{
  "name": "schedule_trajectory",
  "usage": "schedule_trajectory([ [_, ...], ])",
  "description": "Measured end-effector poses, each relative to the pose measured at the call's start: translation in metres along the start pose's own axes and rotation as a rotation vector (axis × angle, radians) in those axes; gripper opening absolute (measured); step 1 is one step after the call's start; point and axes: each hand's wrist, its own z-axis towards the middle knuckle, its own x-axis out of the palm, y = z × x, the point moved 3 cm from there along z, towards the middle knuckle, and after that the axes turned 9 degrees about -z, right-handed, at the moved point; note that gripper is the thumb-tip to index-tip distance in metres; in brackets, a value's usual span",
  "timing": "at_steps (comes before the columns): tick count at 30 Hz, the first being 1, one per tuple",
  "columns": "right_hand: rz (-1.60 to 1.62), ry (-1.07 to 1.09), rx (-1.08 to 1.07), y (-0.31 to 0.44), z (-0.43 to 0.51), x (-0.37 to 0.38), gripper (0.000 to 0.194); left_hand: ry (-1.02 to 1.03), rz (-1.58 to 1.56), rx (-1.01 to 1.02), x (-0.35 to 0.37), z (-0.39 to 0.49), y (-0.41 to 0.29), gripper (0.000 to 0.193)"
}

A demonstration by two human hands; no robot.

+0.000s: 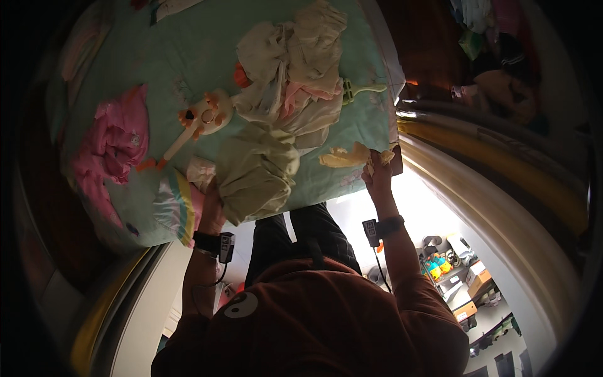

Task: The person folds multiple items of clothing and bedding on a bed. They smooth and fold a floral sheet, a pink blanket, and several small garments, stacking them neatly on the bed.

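Note:
My right hand (378, 176) is closed on a crumpled pale yellow cloth (346, 156) at the right front edge of a bed with a green sheet (188, 52). My left hand (213, 209) rests at the front edge, between a pale olive garment (258, 172) and a striped, multicoloured cloth (178, 205); its fingers are partly hidden, so its grip cannot be told. A small whitish cloth (201, 172) lies by its fingertips. Behind the olive garment is a heap of cream clothes (311, 52) with a pink piece (306, 94) in it.
A pink garment (115, 141) lies at the left. Near the middle is a cream toy-like object with orange parts (214, 113). A green-handled brush or rake-like tool (360, 89) sits by the right edge. Shelves with shoes and boxes (478, 278) stand beyond, lower right.

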Motion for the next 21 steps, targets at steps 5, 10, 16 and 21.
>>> schedule_trajectory([
  [5, -0.430, -0.214, 0.037, -0.022, 0.038, -0.021, 0.062, -0.057, -0.097, 0.166, -0.049, -0.071, -0.048, 0.046],
  [10, -0.991, -0.578, -0.059, -0.034, 0.015, -0.042, 0.091, -0.193, 0.126, 0.308, -0.084, -0.149, -0.038, 0.050],
  [16, -0.562, 0.160, 0.088, -0.055, -0.065, 0.071, 0.051, -0.165, 0.214, 0.337, -0.104, -0.224, -0.004, 0.043],
  [21, -0.404, 0.892, 0.263, -0.093, -0.185, 0.281, 0.050, 0.032, 0.304, 0.499, -0.109, -0.266, -0.025, 0.039],
])
